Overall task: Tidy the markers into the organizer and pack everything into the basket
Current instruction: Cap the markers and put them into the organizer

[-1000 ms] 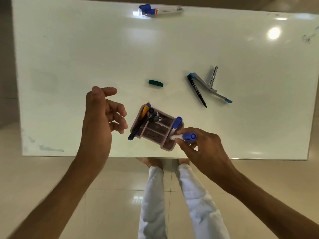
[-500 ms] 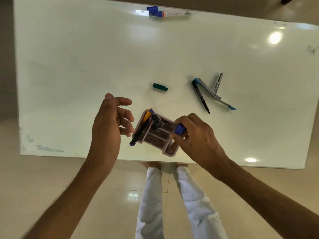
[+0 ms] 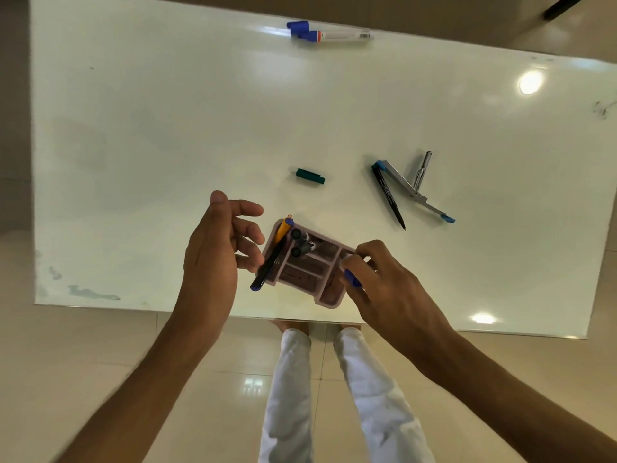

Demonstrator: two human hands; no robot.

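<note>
A pink organizer (image 3: pixel 329 300) with several compartments stands near the table's front edge. It holds an orange pen (image 3: pixel 283 229), a black pen with blue ends (image 3: pixel 268 269) and two black-capped markers (image 3: pixel 298 242). My right hand (image 3: pixel 384 285) grips a blue-capped marker (image 3: pixel 352 278) at the organizer's right side, most of the marker hidden by the fingers. Beside the organizer's left side is my left hand (image 3: pixel 217 252), fingers loosely curled and holding nothing. I cannot tell whether it touches the organizer.
On the white table (image 3: pixel 167 145) lie a green cap (image 3: pixel 310 175), a black pen (image 3: pixel 389 197), a metal compass (image 3: pixel 414 190), and at the far edge two blue-capped markers (image 3: pixel 327 33). No basket is in view. My white-trousered legs (image 3: pixel 334 396) stand below the front edge.
My right hand has lowered the blue-capped marker from beside the organizer down into its right side. My left hand has closed in on the organizer's left side.
</note>
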